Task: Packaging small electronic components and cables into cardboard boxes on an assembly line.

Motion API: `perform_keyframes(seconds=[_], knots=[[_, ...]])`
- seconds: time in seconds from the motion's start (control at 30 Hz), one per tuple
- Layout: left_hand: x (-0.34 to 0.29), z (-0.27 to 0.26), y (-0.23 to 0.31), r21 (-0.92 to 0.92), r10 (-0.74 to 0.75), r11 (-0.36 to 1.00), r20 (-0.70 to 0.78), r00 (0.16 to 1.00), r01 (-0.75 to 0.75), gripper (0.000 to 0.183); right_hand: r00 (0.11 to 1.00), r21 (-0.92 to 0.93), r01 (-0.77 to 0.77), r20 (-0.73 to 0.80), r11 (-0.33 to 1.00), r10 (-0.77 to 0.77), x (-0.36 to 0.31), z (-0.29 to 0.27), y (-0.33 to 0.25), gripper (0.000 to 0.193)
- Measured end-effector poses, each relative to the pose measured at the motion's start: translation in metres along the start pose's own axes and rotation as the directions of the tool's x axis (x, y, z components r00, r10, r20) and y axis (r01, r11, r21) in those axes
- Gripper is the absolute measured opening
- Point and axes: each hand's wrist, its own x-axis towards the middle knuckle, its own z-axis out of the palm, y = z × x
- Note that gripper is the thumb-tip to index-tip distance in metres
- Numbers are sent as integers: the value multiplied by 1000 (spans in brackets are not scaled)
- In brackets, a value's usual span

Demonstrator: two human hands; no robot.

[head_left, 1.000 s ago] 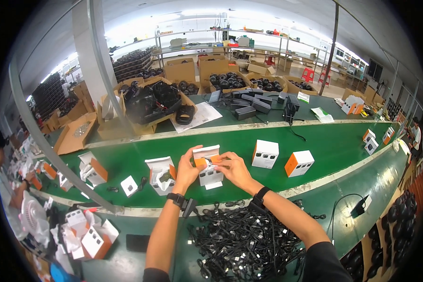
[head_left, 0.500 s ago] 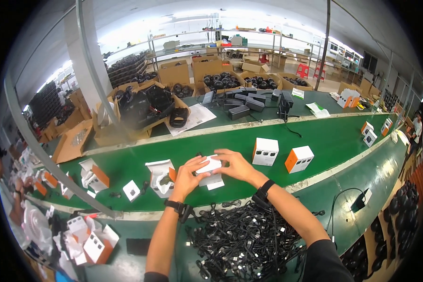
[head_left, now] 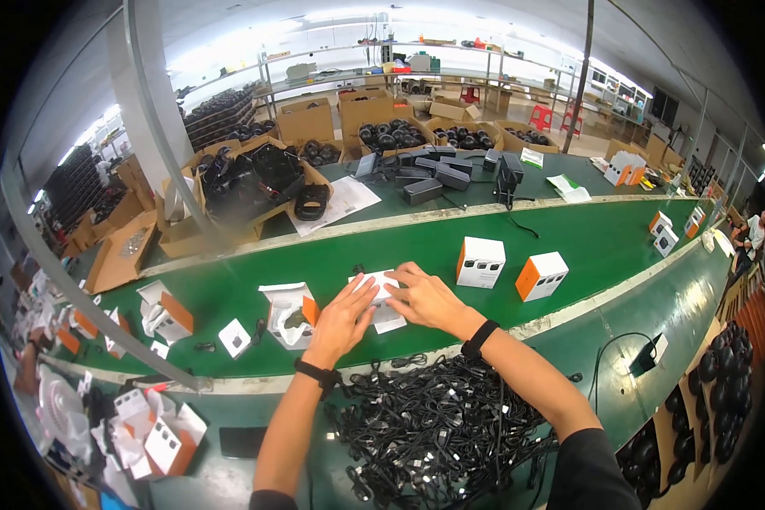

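A small white box with a flap at its near side stands on the green belt, partly covered by my hands. My left hand lies over its left side, fingers stretched across the top. At the right side, my right hand holds it with bent fingers on the upper edge. The box's contents are hidden. Just left stands an open white and orange box with white wrapping inside. A small dark piece shows behind my left fingertips.
Closed white and orange boxes stand right on the belt. A white card lies left. Nearer me are a heap of black cables, a dark phone-like slab and opened boxes. A metal post rises at left.
My left fingers have flattened and stretched over the box top, and my right fingers have come down closer onto it. The whole view has shifted slightly.
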Motion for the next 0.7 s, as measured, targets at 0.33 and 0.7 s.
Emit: perform_keyframes(seconds=[0.33, 0.7], knots=[[-9, 44, 12, 100, -305, 939, -203, 930, 329, 82, 970, 4, -125, -210, 992, 123, 3, 11, 60, 58], [51, 95, 3, 232, -470, 881, 528, 707, 413, 104, 889, -342, -450, -266, 825, 374, -63, -3, 104, 50]])
